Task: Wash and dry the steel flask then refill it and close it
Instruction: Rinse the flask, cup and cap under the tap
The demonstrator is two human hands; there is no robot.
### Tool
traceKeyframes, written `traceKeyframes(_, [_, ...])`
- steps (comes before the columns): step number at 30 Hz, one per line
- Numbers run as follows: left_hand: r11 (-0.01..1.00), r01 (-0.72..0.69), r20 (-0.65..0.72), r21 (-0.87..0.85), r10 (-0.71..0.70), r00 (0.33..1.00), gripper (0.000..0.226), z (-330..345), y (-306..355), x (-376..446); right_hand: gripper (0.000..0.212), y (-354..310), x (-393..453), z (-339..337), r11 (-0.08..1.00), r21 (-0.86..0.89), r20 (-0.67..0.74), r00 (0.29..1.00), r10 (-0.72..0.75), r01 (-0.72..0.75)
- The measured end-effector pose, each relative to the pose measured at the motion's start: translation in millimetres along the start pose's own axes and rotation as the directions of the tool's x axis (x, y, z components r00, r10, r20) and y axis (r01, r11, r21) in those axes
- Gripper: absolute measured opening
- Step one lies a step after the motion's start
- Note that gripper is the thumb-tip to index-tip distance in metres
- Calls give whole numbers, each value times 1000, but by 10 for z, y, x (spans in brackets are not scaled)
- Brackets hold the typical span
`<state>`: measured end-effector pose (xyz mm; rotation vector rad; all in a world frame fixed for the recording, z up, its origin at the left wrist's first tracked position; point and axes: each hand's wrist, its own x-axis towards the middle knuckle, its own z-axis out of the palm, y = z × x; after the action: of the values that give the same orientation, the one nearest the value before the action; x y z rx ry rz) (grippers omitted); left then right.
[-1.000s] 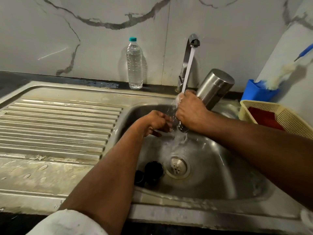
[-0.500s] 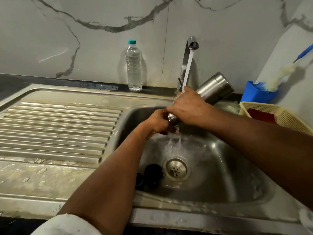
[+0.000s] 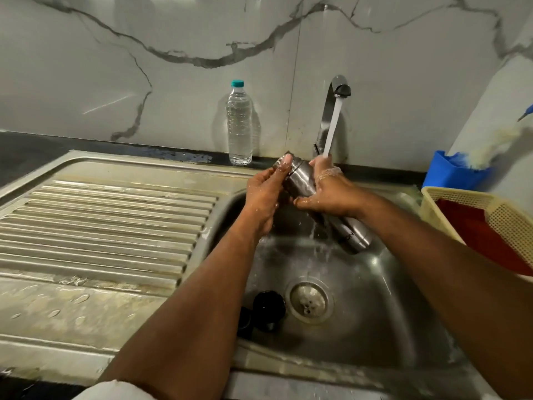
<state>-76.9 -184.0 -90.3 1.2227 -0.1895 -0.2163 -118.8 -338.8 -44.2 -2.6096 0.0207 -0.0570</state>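
A water bottle (image 3: 239, 122) stands by the wall. The left hand (image 3: 264, 194) curls its fingers over the mouth end of the flask (image 3: 302, 180), held tilted above the sink (image 3: 375, 298). The right hand (image 3: 331, 192) wraps around its middle under the tap's (image 3: 336, 90) stream. A basket (image 3: 461, 203) sits right.

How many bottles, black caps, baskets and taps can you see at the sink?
Bottles: 2, the steel flask in both hands and the plastic water bottle by the wall.
Black caps: 2, black cap and a smaller one in the sink.
Baskets: 1, yellow basket.
Taps: 1, tap, running.
Total: 6.
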Motion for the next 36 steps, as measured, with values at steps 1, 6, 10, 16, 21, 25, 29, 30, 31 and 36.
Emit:
traceKeyframes(1, [999,-25,-37,29,26,999,41,26,54,1,86,3,-6,24,999,37,-20,1000,-11,12])
traceKeyframes(6, [979,-173,-110,109,184,977,18,154,319,41,95,100,-102,122,955,295,-189,980,59,-1])
traceKeyframes(10, [975,-220,-148,-11,216,965,19,166,404,98,88,263,-353,222,903,414,-30,989,144,-119])
traceKeyframes(16, [965,-133,106,-225,160,981,23,188,512,118,54,209,-367,250,642,736,261,965,25,-216])
traceKeyframes(21, [979,59,206,-194,-18,978,36,357,490,339,80,341,-297,306,588,756,239,958,159,-286])
traceKeyframes(25, [994,34,-244,-104,-58,968,61,649,393,477,84,327,-183,543,890,419,-291,902,319,-179])
traceKeyframes(29, [997,-78,-457,-30,56,888,56,764,373,532,82,366,-110,638,936,329,-455,848,273,-125])
traceKeyframes(30, [992,-124,-447,-7,108,888,50,753,375,537,84,355,-95,601,901,406,-408,851,329,-154])
traceKeyframes(31, [986,-164,-432,-6,145,890,47,721,376,541,87,349,-82,561,827,526,-317,857,405,-197])
traceKeyframes(36, [958,-212,-437,-192,110,893,48,506,434,352,107,377,-52,425,440,855,75,906,417,-273])
